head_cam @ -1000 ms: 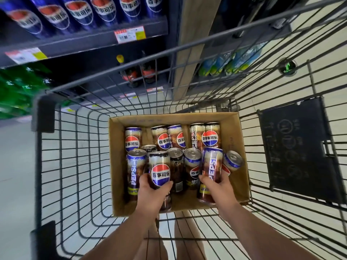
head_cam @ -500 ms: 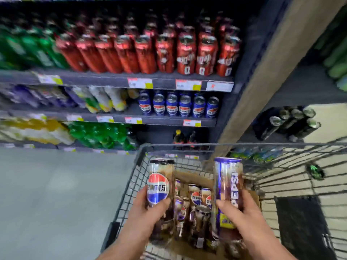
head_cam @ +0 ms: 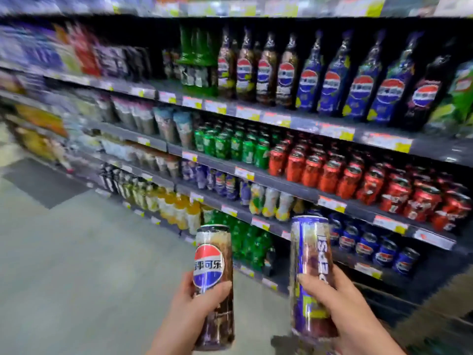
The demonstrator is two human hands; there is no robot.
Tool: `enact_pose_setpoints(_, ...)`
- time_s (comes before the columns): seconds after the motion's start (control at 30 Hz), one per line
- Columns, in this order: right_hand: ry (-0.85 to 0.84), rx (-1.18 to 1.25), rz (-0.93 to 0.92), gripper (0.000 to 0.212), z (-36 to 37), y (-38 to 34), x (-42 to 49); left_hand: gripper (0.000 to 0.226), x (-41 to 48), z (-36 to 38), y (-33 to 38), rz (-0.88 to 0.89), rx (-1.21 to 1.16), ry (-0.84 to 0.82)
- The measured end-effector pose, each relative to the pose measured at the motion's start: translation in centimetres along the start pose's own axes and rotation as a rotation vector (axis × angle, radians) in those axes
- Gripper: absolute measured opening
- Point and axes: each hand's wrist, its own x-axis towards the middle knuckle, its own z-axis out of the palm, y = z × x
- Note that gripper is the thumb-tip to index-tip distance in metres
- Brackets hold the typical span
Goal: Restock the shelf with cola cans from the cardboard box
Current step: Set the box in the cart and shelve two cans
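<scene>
My left hand [head_cam: 190,310] grips a tall brown cola can [head_cam: 213,254] with a red, white and blue round logo, held upright. In my right hand [head_cam: 343,301] is a second tall cola can [head_cam: 311,254] with a blue band and white lettering, also upright. Both cans are raised in front of the drinks shelf [head_cam: 302,192]. A row of blue cola cans [head_cam: 368,245] stands on a lower shelf just right of my right-hand can. The cardboard box is out of view.
Red cans [head_cam: 358,175] and green cans [head_cam: 230,146] fill the shelf above, large cola bottles [head_cam: 332,78] the shelf higher up. Green bottles [head_cam: 245,239] and yellow bottles [head_cam: 176,208] stand low down. Grey floor [head_cam: 76,252] spreads to the left.
Both hands lifted a can out of the box in the trolley and raised them. The view swung up from the trolley to the shelves; trolley and box have left the frame.
</scene>
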Motion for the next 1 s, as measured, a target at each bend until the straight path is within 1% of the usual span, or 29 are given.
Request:
enact_pose_setpoints(0.07, -0.088, -0.008, -0.026, 0.044, 5.6, -0.3, -0.9, 0.072, -0.2, -5.7, 2.2, 0.060, 0.019, 0.040)
enact_pose_setpoints(0.13, -0.164, 0.018, -0.029, 0.046, 10.7, -0.5, -1.5, 0.076, -0.5, -10.8, 4.1, 0.111, 0.025, 0.090)
enact_pose_setpoints(0.23, -0.269, 0.033, 0.003, 0.043, 17.3, -0.7, -2.2, 0.071, -0.6, -17.3, 6.4, 0.146, 0.020, 0.166)
enact_pose_setpoints(0.3, -0.330, 0.012, 0.014, 0.057, 20.9, -1.0, -2.3, 0.069, -0.1, -20.6, 7.6, 0.162, 0.015, 0.198)
enact_pose_setpoints(0.33, -0.349, -0.002, 0.009, 0.058, 22.4, -1.2, -2.0, 0.068, 0.3, -21.9, 8.2, 0.170, 0.007, 0.210)
enact_pose_setpoints(0.47, -0.409, -0.060, -0.029, 0.046, 28.2, -2.4, -0.1, 0.068, 2.6, -25.9, 10.0, 0.181, -0.025, 0.247)
enact_pose_setpoints(0.53, -0.422, -0.066, -0.042, 0.035, 31.0, -2.7, 1.6, 0.067, 4.2, -27.7, 10.7, 0.177, -0.039, 0.264)
enact_pose_setpoints(0.6, -0.429, -0.060, -0.050, 0.024, 33.8, -2.8, 3.8, 0.063, 6.2, -29.4, 11.6, 0.173, -0.047, 0.283)
enact_pose_setpoints(0.63, -0.436, -0.062, -0.046, 0.023, 35.3, -2.9, 4.9, 0.059, 7.4, -30.2, 12.1, 0.176, -0.048, 0.298)
enact_pose_setpoints(0.7, -0.455, -0.063, -0.047, 0.025, 38.4, -3.2, 7.4, 0.057, 10.2, -31.8, 13.3, 0.178, -0.042, 0.325)
enact_pose_setpoints(0.73, -0.463, -0.060, -0.049, 0.030, 39.8, -3.4, 8.8, 0.058, 11.8, -32.6, 14.0, 0.180, -0.039, 0.332)
enact_pose_setpoints(0.8, -0.479, -0.047, -0.034, 0.047, 42.6, -4.2, 11.7, 0.063, 15.3, -33.8, 15.8, 0.186, -0.038, 0.330)
enact_pose_setpoints(0.83, -0.483, -0.046, -0.024, 0.052, 43.9, -4.8, 13.2, 0.067, 17.2, -34.4, 16.8, 0.192, -0.035, 0.329)
enact_pose_setpoints(1.0, -0.481, -0.058, -0.039, 0.049, 49.6, -9.0, 21.6, 0.082, 27.0, -36.9, 22.4, 0.225, -0.016, 0.287)
